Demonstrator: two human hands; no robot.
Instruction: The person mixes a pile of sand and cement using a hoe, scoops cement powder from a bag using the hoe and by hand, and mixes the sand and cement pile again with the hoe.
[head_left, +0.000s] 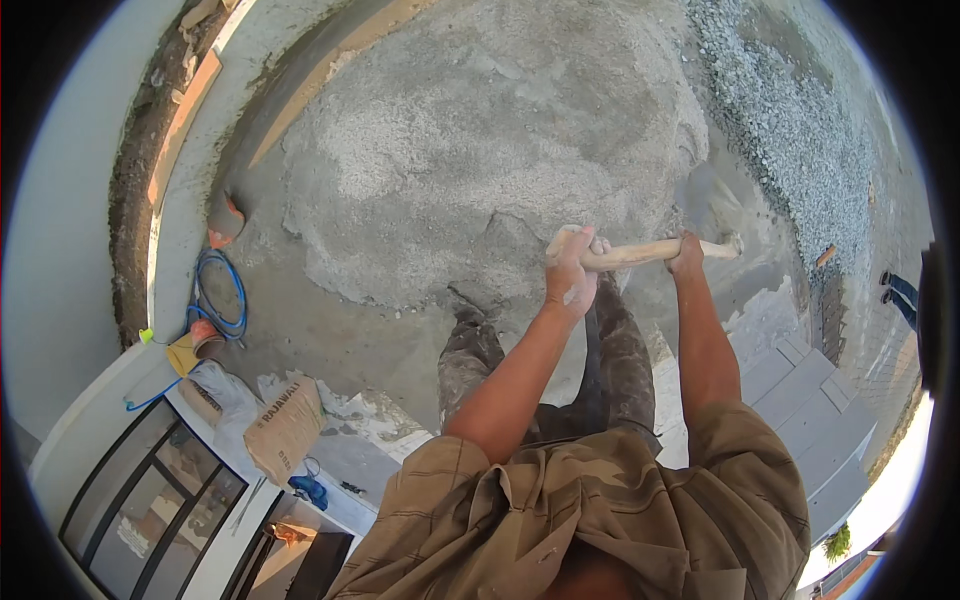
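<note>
My left hand (574, 270), dusted with grey powder, wraps the near end of a pale wooden tool handle (641, 256). Farther along the same handle, my right hand (686, 253) is closed around it. The handle lies nearly level across my front. Past my right hand is its far end, beside a blurred grey shape that may be a hoe blade (709, 193). This shape is at the right edge of a broad heap of grey sand or dry mix (480, 150). The heap spreads over the ground before my feet.
Gravel (795, 142) is heaped at the right. Left are a coiled blue hose (241, 300), a yellow bucket (181, 355) and a reddish container (207, 337). A printed paper sack (283, 431) stands near the windowed wall. Another person's legs (900, 296) show far right.
</note>
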